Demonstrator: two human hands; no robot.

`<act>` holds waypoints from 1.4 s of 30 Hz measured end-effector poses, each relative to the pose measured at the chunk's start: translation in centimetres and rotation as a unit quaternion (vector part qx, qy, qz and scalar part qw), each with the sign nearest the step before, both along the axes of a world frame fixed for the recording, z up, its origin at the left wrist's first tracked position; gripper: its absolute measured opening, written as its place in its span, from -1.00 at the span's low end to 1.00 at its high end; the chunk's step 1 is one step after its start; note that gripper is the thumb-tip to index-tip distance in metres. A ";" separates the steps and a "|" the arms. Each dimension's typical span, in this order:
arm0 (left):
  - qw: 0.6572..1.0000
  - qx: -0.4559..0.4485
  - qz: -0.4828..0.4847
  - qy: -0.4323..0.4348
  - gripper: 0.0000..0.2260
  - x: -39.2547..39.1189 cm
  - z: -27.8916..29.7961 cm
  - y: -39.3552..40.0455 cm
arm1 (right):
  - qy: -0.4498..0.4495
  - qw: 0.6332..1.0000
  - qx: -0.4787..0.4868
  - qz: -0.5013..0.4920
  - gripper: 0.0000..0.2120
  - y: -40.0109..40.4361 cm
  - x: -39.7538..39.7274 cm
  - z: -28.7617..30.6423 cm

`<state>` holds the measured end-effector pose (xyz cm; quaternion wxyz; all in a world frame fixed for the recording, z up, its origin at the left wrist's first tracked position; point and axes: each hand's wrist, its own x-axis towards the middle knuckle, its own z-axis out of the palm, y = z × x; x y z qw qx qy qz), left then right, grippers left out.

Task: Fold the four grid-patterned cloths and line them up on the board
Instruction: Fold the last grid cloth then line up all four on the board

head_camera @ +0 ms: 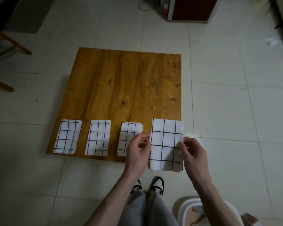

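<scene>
A home — tiled floor [227,98], wooden chair [2,51], plastic basin [186,211] underfoot.

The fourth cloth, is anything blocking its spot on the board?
Nothing visible does. Both hands hold the fourth cloth above the bare right end of the board, beside the third folded cloth.

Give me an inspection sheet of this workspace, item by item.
Surface: wooden board lying on the tiled floor.
Job's things: three folded cloths in a row along the board's near edge; fourth cloth held at the right end.
Clutter: nothing seen on the board.
Grips: left hand and right hand pinch the fourth cloth's sides.
Cables: a cord by the far cabinet.
Surroundings: chair legs left, basin near right.
</scene>
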<state>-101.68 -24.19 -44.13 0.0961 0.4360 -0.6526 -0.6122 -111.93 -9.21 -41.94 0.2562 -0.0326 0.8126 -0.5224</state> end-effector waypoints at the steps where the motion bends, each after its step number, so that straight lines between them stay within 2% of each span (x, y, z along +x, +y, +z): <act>1: 1.000 -0.001 -0.007 -0.005 -0.73 -0.2 -1.6 0.1 | 0.002 1.000 0.004 0.001 -0.96 0.0 -0.1 -1.8; 8: 0.999 0.001 0.023 -0.030 -0.70 -1.6 -12.4 1.1 | -0.012 1.000 0.020 -0.003 -0.89 0.2 -1.2 -12.7; 14: 0.996 -0.070 0.018 -0.047 -0.71 -2.9 -18.0 1.0 | 0.027 0.998 0.061 0.001 -0.84 -0.5 -2.2 -18.8; 23: 0.989 -0.107 -0.024 -0.098 -0.64 -3.7 -20.2 2.5 | 0.096 0.984 0.147 -0.029 -0.84 -0.1 -2.2 -22.0; 28: 0.985 -0.122 -0.046 -0.115 -0.60 -4.1 -20.0 2.7 | 0.122 0.977 0.175 -0.023 -0.73 -0.6 -1.3 -22.6; 34: 0.972 -0.157 -0.092 -0.151 -0.61 -3.8 -18.0 2.3 | 0.189 0.955 0.224 0.037 -0.59 0.0 -1.3 -20.5; 37: 0.961 -0.201 -0.124 -0.145 -0.62 -3.0 -14.1 1.8 | 0.235 0.941 0.217 0.108 -0.57 0.7 -1.5 -15.9; 42: 0.936 -0.297 -0.148 -0.120 -0.59 0.0 -3.1 0.5 | 0.314 0.898 0.245 0.190 -0.48 1.3 -0.9 -4.3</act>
